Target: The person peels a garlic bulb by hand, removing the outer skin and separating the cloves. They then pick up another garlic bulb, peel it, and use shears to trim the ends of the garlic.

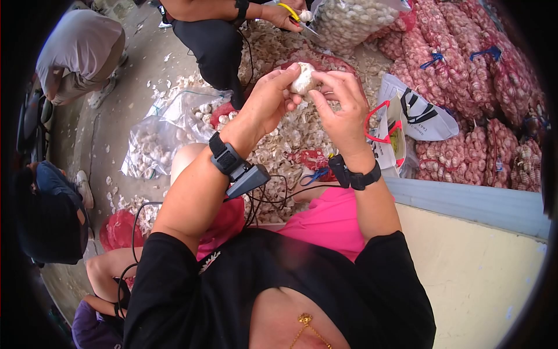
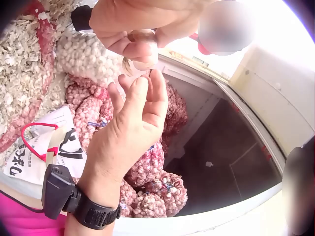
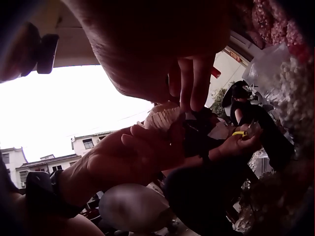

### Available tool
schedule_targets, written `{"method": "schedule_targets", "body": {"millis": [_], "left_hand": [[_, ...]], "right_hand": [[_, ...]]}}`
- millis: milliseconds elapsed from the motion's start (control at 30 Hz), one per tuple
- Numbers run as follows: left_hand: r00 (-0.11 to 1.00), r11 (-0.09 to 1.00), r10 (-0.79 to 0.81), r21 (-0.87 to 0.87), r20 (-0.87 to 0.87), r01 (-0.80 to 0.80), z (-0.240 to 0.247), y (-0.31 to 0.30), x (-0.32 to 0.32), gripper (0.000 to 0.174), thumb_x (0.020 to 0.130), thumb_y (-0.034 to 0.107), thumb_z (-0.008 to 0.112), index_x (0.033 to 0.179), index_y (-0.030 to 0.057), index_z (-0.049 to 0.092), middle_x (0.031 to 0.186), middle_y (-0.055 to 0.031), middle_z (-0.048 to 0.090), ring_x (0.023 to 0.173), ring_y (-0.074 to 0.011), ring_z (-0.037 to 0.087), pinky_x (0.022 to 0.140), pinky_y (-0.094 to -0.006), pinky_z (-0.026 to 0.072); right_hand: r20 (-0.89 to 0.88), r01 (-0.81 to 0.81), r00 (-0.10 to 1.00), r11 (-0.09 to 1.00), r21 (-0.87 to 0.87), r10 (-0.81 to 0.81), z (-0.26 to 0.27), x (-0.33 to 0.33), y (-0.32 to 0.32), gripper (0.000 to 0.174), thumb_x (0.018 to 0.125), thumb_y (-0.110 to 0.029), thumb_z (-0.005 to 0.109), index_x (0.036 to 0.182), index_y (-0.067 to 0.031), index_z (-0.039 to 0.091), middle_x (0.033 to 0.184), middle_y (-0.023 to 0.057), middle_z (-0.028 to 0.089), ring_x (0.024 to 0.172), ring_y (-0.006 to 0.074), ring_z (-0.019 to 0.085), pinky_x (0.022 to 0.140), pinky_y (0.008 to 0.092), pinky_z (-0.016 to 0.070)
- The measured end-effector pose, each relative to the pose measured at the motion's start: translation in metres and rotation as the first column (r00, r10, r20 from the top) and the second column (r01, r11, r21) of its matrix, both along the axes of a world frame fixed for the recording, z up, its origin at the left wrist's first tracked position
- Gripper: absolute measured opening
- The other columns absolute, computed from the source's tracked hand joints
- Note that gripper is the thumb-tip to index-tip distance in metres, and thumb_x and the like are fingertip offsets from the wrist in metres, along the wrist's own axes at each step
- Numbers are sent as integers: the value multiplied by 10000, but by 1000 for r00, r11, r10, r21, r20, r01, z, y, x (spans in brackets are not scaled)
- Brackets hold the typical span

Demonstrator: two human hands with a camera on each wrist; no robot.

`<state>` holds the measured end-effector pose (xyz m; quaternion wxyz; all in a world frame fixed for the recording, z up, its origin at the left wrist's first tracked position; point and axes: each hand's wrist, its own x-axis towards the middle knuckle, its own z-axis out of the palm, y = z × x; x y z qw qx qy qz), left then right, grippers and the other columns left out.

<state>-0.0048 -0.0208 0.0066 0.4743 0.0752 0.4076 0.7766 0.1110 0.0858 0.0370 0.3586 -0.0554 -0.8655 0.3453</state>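
A whitish garlic bulb (image 1: 303, 79) is held up in front of the person's chest. The left hand (image 1: 270, 98) grips it from the left, thumb on top and fingers beneath. From the other side, the right hand (image 1: 344, 107) pinches at the bulb's edge with thumb and index finger, its other fingers bent loosely. In the left wrist view the right hand's fingertips (image 2: 156, 78) meet right under the bulb (image 2: 146, 61). Seen from the right wrist, papery ridged skin shows on the bulb (image 3: 161, 118), partly covered by the left hand's fingers.
Garlic skins (image 1: 273, 151) cover the ground below the hands. Red net sacks of garlic (image 1: 465, 70) are piled at right, beside a white bag (image 1: 427, 116). Clear bags of bulbs (image 1: 151, 145) lie at left. Opposite, another person holds yellow-handled scissors (image 1: 289, 11). Cables (image 1: 285, 200) trail from the wrists.
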Motion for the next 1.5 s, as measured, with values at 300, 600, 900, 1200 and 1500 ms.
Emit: {"method": "schedule_targets", "body": {"millis": [300, 600, 900, 1200, 1500], "left_hand": [[1000, 999, -14, -35, -4, 14, -3, -1, 0, 300, 981, 349, 541, 1014, 54, 578, 821, 4, 598, 585, -61, 519, 471, -167, 390], [999, 999, -40, 25, 14, 40, -1, 0, 0, 298, 991, 348, 518, 1017, 59, 587, 811, 17, 599, 590, -54, 526, 474, -168, 398], [999, 1000, -19, 19, 30, 18, 0, -2, 0, 304, 990, 349, 521, 1029, 55, 588, 822, 9, 608, 582, -51, 520, 472, -166, 398], [997, 998, 38, 55, 63, -41, 0, -3, -5, 319, 982, 337, 539, 1045, 29, 591, 845, -18, 633, 592, -57, 527, 489, -172, 411], [753, 986, -53, -156, -655, -66, -9, 1, 7, 362, 864, 134, 713, 1159, -31, 582, 886, -29, 628, 705, -74, 554, 606, -212, 460]], "right_hand": [[-64, 4, 998, 983, 186, 8, -15, -5, 9, 160, 803, -29, 702, 934, -62, 617, 914, 82, 585, 731, 256, 627, 617, 342, 509], [-95, 33, 995, 997, 74, -26, -10, -7, 0, 190, 820, -18, 682, 988, -75, 613, 908, 81, 578, 731, 249, 627, 613, 345, 503], [-32, 32, 999, 962, 272, -24, -11, -3, 6, 102, 837, -53, 674, 916, -75, 614, 888, 58, 579, 703, 258, 630, 577, 345, 498], [94, -51, 995, 940, 337, 20, -19, 4, 16, 153, 841, -101, 690, 970, -76, 611, 893, 58, 592, 678, 237, 629, 547, 314, 503], [56, -136, 968, 705, -696, 243, -14, -6, 14, 433, 946, -185, 585, 1309, 21, 471, 1103, 116, 599, 824, 146, 640, 625, 254, 557]]}}
